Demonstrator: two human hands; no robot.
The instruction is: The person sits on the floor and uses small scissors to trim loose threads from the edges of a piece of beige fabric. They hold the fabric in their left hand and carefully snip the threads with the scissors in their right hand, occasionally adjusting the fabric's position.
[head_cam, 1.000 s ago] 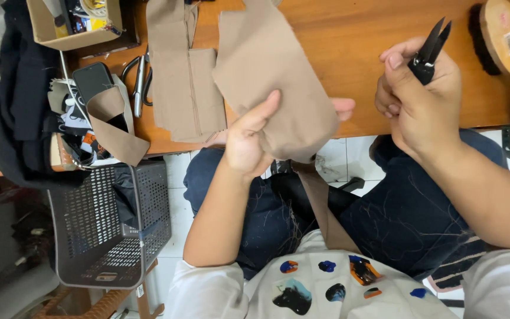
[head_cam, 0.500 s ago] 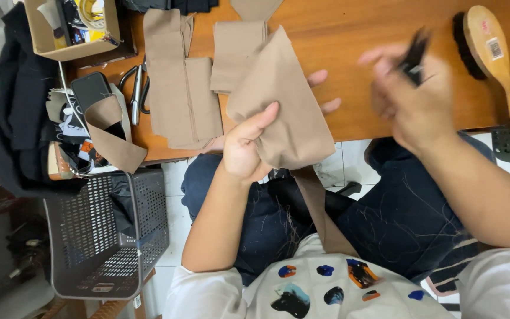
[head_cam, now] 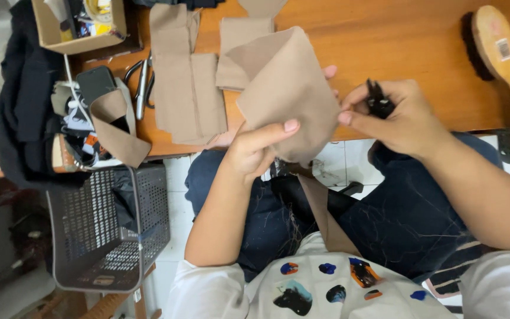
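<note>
Left hand: left hand point(head_cam: 255, 150) grips the tan fabric piece point(head_cam: 287, 94) from below, thumb on its face, raised above the table edge.
Right hand: right hand point(head_cam: 399, 118) pinches the piece's right edge while clasping small black snips point(head_cam: 378, 101).
Table: wooden table point(head_cam: 385, 41) bears flat tan fabric pieces point(head_cam: 187, 88), scissors point(head_cam: 141, 85), a wooden brush point(head_cam: 500, 59), a cardboard box point(head_cam: 78, 26).
Floor: grey mesh basket point(head_cam: 110, 236) beside the left knee.

A small sewing workshop is showing here: cut tan fabric pieces point(head_cam: 187, 88) are lying on an orange wooden worktable point(head_cam: 408, 41) beside metal scissors point(head_cam: 141, 85).
</note>
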